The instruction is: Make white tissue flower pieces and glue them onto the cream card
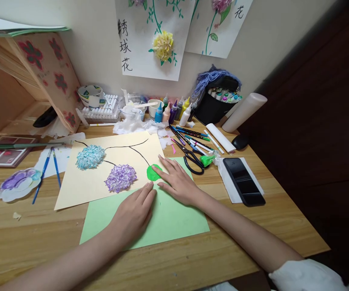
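Note:
A flat bright green round of what looks like modelling clay (152,173) lies on the cream paper (75,189), below the end of a drawn black branch. My right hand (178,182) is flat with fingers spread, a fingertip touching the round's right side. Close below the round, my left hand (136,210) rests on the papers, fingers stretched out side by side, its thumb mostly hidden. To the left on the cream paper are a crinkled purple-and-white flower head (120,178) and a light blue one (90,157). Under both hands extends a light green sheet (174,226).
Black-handled scissors (189,155), a bag of green clay (207,159) and several pens (192,137) lie right of the papers. Further right is a black phone (243,182). Paint bottles (174,111) line the back; a stained palette (19,184) and brushes (43,176) lie left.

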{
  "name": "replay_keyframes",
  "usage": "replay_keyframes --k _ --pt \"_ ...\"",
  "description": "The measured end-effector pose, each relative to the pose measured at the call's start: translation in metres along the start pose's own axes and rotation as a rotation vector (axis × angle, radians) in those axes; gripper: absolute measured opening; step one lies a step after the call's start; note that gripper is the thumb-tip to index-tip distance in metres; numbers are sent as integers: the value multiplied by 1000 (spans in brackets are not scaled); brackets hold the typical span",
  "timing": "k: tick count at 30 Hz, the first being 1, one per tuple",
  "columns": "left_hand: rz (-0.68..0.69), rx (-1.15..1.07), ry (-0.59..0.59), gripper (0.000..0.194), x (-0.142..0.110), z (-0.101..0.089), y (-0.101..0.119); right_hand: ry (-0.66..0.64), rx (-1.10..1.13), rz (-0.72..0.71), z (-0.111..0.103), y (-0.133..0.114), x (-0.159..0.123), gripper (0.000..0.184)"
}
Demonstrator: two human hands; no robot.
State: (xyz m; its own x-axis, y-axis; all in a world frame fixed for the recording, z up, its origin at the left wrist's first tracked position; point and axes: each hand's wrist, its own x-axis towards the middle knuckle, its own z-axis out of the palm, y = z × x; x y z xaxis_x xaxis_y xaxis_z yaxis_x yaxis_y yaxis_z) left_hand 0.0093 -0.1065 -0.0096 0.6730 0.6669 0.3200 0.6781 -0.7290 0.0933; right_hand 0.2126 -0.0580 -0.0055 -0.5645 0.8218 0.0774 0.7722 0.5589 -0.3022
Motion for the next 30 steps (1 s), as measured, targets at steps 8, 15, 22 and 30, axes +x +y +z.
replay_keyframes --k 8,15,22,30 --pt "-7 -23 1 32 0 0 0 7 12 23 1 1 0 54" --pt "-18 -34 -15 32 0 -1 0 55 51 78 4 4 1 46" --pt "-11 -13 -15 32 1 -1 1 128 110 84 3 7 -1 47" --pt "-12 -21 -9 31 0 -1 0 184 13 35 3 5 -1 42"
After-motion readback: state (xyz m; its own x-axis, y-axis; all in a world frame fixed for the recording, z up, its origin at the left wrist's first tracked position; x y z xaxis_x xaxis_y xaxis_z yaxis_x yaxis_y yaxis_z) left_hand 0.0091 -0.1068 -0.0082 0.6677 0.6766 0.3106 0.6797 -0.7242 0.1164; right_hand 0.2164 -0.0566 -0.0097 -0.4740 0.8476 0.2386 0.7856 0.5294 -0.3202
